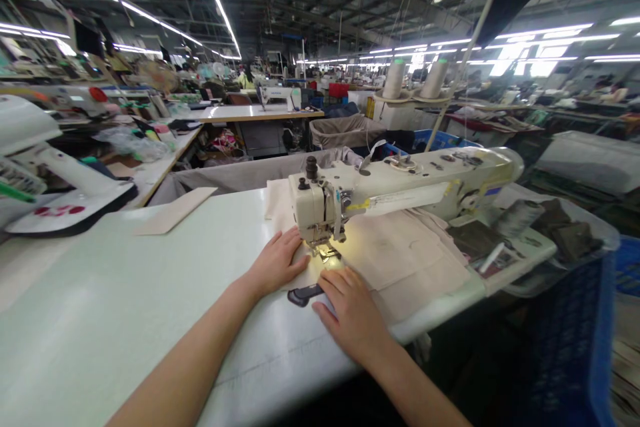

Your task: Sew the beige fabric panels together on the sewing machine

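A cream sewing machine (400, 180) stands on the pale table, its lamp lighting the needle area. Beige fabric (405, 253) lies under its arm and reaches past the needle to the left. Flat on the fabric, just left of the presser foot (327, 252), rests my left hand (280, 260) with its fingers stretched out. In front of the foot, my right hand (350, 310) lies with fingers extended over the near edge of the fabric. A black lever-like piece (304, 295) sits between the hands, close to my right fingertips.
A beige fabric strip (175, 212) lies on the table's left part. A white fan-like device (60, 180) stands at far left. Thread cones (394, 80) rise behind the machine. At right are a clear bin (575, 233) with dark pieces and a blue crate (565, 340).
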`<state>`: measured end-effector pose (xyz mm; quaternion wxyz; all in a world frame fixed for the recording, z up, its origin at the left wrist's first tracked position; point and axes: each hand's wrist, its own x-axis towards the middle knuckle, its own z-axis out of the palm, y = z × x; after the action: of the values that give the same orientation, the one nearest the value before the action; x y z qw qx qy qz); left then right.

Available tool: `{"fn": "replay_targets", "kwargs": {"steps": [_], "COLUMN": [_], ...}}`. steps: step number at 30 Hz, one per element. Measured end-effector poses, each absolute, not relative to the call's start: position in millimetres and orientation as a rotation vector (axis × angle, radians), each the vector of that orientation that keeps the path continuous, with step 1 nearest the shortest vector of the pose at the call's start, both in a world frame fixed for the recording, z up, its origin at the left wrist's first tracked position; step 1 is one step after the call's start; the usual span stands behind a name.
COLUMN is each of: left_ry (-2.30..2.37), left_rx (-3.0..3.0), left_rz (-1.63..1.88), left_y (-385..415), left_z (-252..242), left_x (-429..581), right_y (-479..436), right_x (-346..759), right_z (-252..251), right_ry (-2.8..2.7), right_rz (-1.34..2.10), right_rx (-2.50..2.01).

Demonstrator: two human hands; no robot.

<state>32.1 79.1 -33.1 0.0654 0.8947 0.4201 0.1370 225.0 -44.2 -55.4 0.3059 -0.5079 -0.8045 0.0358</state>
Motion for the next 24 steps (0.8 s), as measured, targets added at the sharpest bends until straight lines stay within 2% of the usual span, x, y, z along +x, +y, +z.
{"fn": "replay_targets", "kwargs": {"steps": [17,24], "left_ry": [1.330,0.985], "left_rx": [2.834,2.910], "left_rz": [0.369,0.449], "left_y": [65.2,13.5], "left_z": [-18.6,-28.2], "left_x": [40.3,38.2], "right_y": [-36.1,-41.0], "right_x": [224.0,224.9], "right_z": [-49.5,-52.7], "right_ry": [-2.185,-2.195], "right_rz": [0.116,0.087], "right_rx": [-1.358,-1.360]}}
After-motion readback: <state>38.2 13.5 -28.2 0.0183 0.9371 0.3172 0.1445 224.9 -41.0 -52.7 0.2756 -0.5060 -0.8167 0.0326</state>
